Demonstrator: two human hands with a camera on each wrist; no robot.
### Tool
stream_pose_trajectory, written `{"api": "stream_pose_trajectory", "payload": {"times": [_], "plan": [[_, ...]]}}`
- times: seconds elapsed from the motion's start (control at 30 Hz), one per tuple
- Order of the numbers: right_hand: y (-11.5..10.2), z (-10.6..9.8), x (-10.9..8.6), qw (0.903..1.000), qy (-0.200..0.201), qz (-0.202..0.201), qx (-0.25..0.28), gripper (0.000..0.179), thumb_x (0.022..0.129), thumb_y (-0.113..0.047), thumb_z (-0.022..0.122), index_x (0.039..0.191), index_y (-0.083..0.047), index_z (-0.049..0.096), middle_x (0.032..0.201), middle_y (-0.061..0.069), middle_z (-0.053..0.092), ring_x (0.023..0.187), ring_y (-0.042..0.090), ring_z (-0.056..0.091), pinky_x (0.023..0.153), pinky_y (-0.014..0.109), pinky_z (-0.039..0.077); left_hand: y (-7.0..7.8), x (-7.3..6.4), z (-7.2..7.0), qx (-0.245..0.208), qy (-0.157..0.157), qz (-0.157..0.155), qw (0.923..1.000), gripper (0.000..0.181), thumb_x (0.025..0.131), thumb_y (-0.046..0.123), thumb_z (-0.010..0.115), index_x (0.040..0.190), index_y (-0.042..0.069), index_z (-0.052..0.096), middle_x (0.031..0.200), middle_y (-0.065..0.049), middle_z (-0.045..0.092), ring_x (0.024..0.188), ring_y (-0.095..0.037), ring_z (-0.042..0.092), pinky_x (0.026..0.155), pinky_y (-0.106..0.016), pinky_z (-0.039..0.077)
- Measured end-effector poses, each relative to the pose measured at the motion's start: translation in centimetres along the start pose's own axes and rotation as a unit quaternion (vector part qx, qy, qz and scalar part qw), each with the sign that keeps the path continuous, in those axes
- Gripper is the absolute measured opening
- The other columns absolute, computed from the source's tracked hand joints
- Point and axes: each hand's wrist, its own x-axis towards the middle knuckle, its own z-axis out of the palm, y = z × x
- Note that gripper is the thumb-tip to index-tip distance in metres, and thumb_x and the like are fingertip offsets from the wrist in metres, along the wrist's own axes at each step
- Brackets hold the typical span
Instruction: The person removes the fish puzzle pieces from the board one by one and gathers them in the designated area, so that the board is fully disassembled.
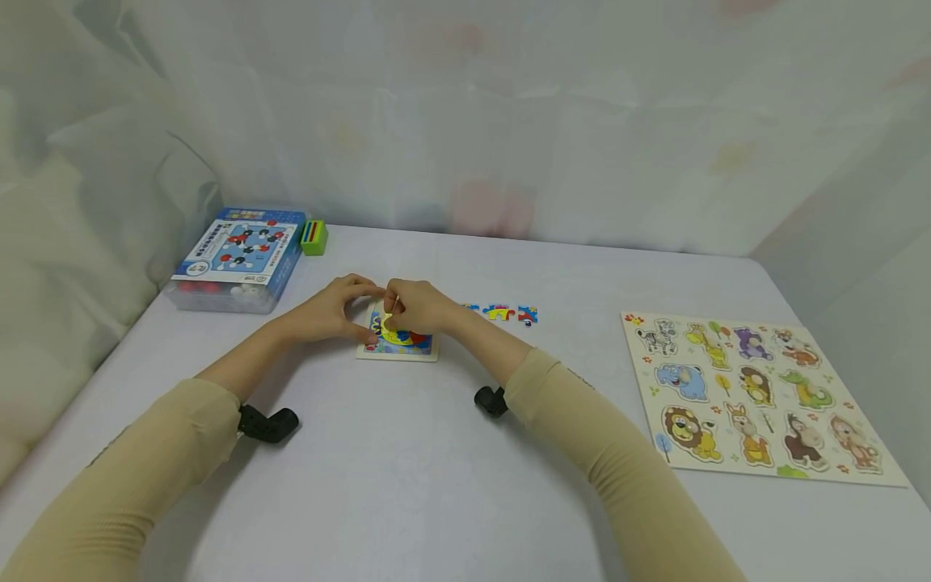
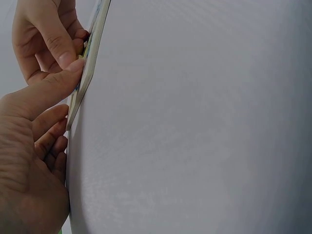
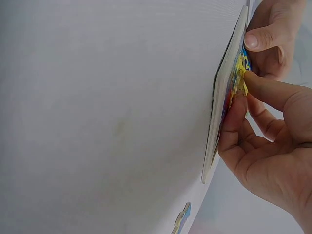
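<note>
A small jigsaw tray (image 1: 397, 356) with a pale wooden rim and a colourful picture lies flat on the white table. My left hand (image 1: 329, 311) grips it from the left, its thumb on the near-left part and its fingers at the far edge. Over the picture, my right hand (image 1: 419, 307) pinches a yellow puzzle piece (image 3: 242, 83) between thumb and forefinger, right at the tray's surface. Part of the picture is hidden under this hand. Just right of the tray, several loose puzzle pieces (image 1: 500, 312) lie in a row, one partly behind the right wrist.
A large animal puzzle board (image 1: 709, 406) lies at the right. At the back left stands a boxed molecule model set (image 1: 243, 250), with a small green block (image 1: 314, 239) beside it. Black wrist cameras (image 1: 269, 423) jut out below both forearms. A pale curtain (image 1: 509, 121) hangs behind the table.
</note>
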Motion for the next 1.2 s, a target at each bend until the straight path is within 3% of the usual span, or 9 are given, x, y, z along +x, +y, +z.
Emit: {"api": "stream_pose_trajectory", "payload": {"times": [0.3, 0.87, 1.2], "plan": [[-0.11, 0.08, 0.11, 0.9998, 0.011, -0.004, -0.013, 0.016, 0.099, -0.023, 0.06, 0.107, -0.009, 0.055, 0.09, 0.001, 0.055, 0.079, 0.011, 0.051, 0.069, 0.018, 0.041, -0.02, -0.02, -0.07, 0.002, -0.004, -0.005, 1.0, 0.078, 0.076, 0.032, 0.084, 0.142, 0.009, 0.05, 0.146, -0.014, 0.038, 0.145, -0.039, 0.024, 0.118, -0.069, 0.016], [-0.28, 0.06, 0.22, 0.9998, 0.015, 0.008, -0.004, 0.017, 0.097, -0.015, 0.062, 0.112, -0.008, 0.059, 0.092, 0.002, 0.057, 0.079, 0.012, 0.053, 0.069, 0.017, 0.043, -0.05, 0.03, 0.06, 0.001, 0.001, -0.004, 1.0, 0.079, 0.075, 0.031, 0.084, 0.142, 0.007, 0.049, 0.146, -0.014, 0.039, 0.145, -0.039, 0.024, 0.118, -0.069, 0.016], [-0.23, 0.08, 0.46, 0.9997, 0.007, 0.022, 0.009, 0.014, 0.096, -0.015, 0.063, 0.109, -0.01, 0.063, 0.1, 0.004, 0.062, 0.086, 0.013, 0.055, 0.073, 0.018, 0.044, 0.31, -0.27, -0.08, -0.002, -0.003, 0.0, 1.0, 0.076, 0.076, 0.032, 0.084, 0.141, 0.01, 0.051, 0.146, -0.015, 0.039, 0.144, -0.04, 0.024, 0.117, -0.069, 0.016]]}}
